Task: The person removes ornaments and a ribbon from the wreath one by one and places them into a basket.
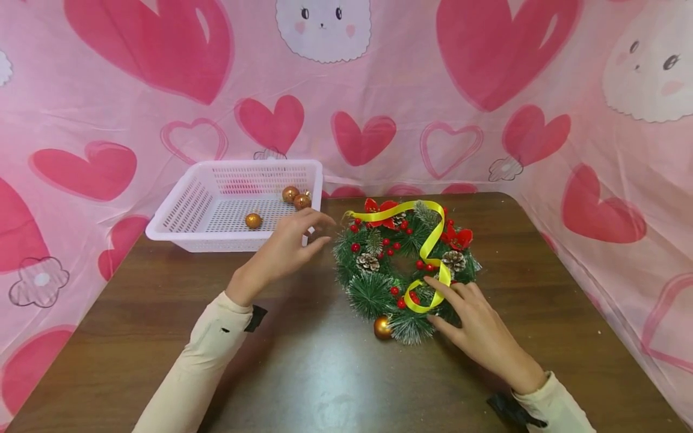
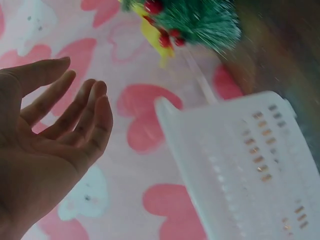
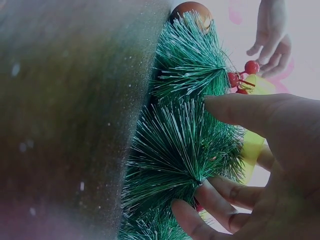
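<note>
A green wreath (image 1: 370, 294) with red berries, pine cones and red flowers lies on the table. A yellow ribbon (image 1: 431, 242) winds loosely across its top, and a gold ball ornament (image 1: 382, 328) sits at its front edge. My right hand (image 1: 482, 325) rests on the wreath's front right side, fingers spread over the needles (image 3: 175, 135) beside the ribbon's looped end. Between basket and wreath, my left hand (image 1: 284, 246) is raised with nothing in it, fingers loosely bent; the left wrist view shows its bare palm (image 2: 45, 155).
A white plastic basket (image 1: 233, 245) stands at the back left, just behind my left hand. Several gold ball ornaments (image 1: 253, 221) lie inside it. A pink cloth (image 1: 357, 78) printed with hearts hangs around the brown table (image 1: 303, 367).
</note>
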